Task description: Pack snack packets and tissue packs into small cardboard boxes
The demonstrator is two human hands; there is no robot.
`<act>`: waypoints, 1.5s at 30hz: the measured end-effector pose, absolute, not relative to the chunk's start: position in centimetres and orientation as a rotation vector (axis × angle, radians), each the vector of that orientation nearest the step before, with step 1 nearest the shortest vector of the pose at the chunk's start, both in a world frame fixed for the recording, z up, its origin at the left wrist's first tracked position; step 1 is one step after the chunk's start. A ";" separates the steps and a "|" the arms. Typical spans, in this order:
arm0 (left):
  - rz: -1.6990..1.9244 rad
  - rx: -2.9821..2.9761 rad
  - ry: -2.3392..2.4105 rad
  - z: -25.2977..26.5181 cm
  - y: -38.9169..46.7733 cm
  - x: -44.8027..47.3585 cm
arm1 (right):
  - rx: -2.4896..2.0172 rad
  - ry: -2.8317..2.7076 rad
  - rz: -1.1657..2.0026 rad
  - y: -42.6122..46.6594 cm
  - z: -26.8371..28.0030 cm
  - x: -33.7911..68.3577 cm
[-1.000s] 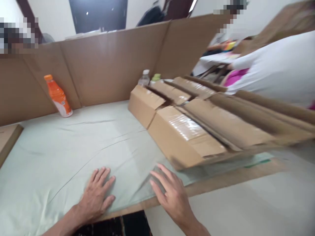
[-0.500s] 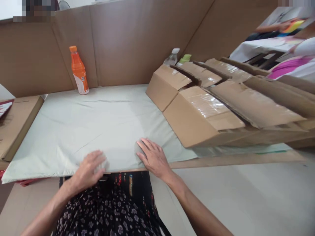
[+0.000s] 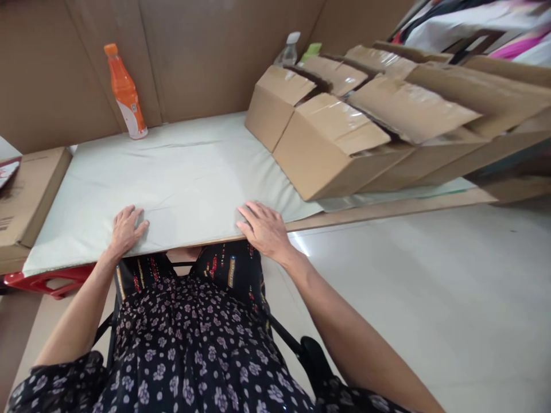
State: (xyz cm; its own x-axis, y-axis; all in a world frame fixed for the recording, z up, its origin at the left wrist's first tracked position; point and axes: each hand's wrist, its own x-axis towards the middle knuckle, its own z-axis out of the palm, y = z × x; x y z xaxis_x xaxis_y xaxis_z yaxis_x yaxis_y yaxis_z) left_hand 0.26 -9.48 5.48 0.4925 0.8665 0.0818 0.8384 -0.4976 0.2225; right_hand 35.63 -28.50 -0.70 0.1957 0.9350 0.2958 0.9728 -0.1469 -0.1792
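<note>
My left hand (image 3: 126, 229) rests palm down near the front edge of the table, its fingers stretched out on the pale green cloth (image 3: 185, 178). Farther right, my right hand (image 3: 264, 228) lies on the same cloth with its fingers apart, at the edge too. Neither hand holds anything. An orange drink bottle (image 3: 125, 94) stands at the back left, close to the cardboard wall. The nearest cardboard box (image 3: 318, 155) is a short way beyond and to the right of my right hand.
Several cardboard boxes with raised flaps (image 3: 413, 103) fill the right side. Behind them show a clear bottle (image 3: 288, 50) and something light green (image 3: 311, 51). A flat carton (image 3: 34, 195) lies at left, a red stool (image 3: 55, 281) below. A cardboard wall (image 3: 206, 57) closes the back.
The view has tilted downward, showing more of my lap and a chair armrest. My left hand has moved left and farther onto the cloth, away from my right hand, which stays near the edge.
</note>
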 end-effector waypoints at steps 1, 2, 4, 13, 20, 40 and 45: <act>0.276 2.585 1.497 5.5 -9.4 0.4 | -2.150 -1.794 -0.168 -28.5 -0.7 35.6; 0.278 2.592 1.508 5.5 -9.4 0.5 | -2.149 -1.789 -0.174 -28.4 -0.7 35.5; 0.284 2.611 1.522 5.6 -9.2 0.6 | -2.147 -1.774 -0.186 -28.3 -0.6 35.4; 0.336 2.695 1.559 5.5 -9.2 0.8 | -2.144 -1.739 -0.210 -28.2 -0.4 35.0; 0.352 2.744 1.574 5.2 -9.2 0.8 | -2.142 -1.719 -0.251 -28.3 -1.1 35.1; 0.429 2.679 1.698 4.7 -12.6 0.8 | -2.115 -1.711 -0.309 -28.0 -2.2 35.1; 0.465 2.665 1.726 4.9 -13.4 0.8 | -2.106 -1.727 -0.337 -27.7 -2.2 35.0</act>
State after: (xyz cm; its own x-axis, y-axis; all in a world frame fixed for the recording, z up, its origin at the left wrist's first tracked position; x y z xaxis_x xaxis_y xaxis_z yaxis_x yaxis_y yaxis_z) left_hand 0.83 -13.41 4.90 0.3801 0.8826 0.2767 0.9020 -0.4199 0.1001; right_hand 34.99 -27.73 -2.20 0.2097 0.8807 0.4247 0.9757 -0.1606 -0.1488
